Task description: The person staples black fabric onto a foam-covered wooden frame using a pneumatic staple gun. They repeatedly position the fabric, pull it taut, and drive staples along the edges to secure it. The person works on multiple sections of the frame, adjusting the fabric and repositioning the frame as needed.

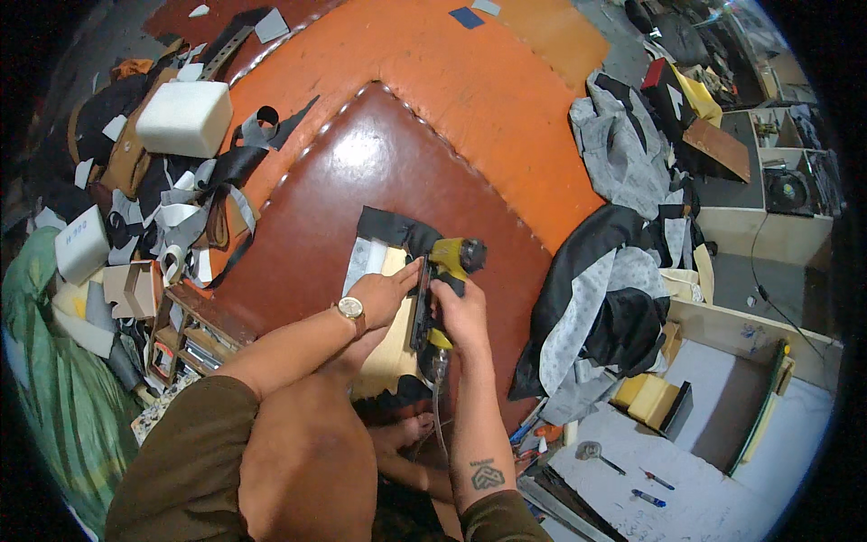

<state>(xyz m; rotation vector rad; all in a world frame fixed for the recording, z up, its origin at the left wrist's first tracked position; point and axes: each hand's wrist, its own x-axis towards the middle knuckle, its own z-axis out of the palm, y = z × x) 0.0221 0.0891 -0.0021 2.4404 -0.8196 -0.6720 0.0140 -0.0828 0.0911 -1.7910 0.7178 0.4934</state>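
My right hand (464,314) is wrapped round the grip of a yellow and black air stapler (452,255). A clear hose hangs from its lower end past my wrist. The stapler's long black body lies along the edge of a pale wooden board (386,359). My left hand (384,296) lies flat on the board, fingers stretched toward the stapler, with a watch (349,307) on its wrist. Black fabric (386,223) is folded over the board's far end, and grey-white material shows beside it. My hands and the stapler hide part of the board's right edge.
The board rests over a brown padded surface (361,144) with an orange surface (488,99) around it. Fabric scraps and a white foam block (184,119) lie at left. Black and grey cloth (587,307) is heaped at right, beside a white worktop (668,483) with pens.
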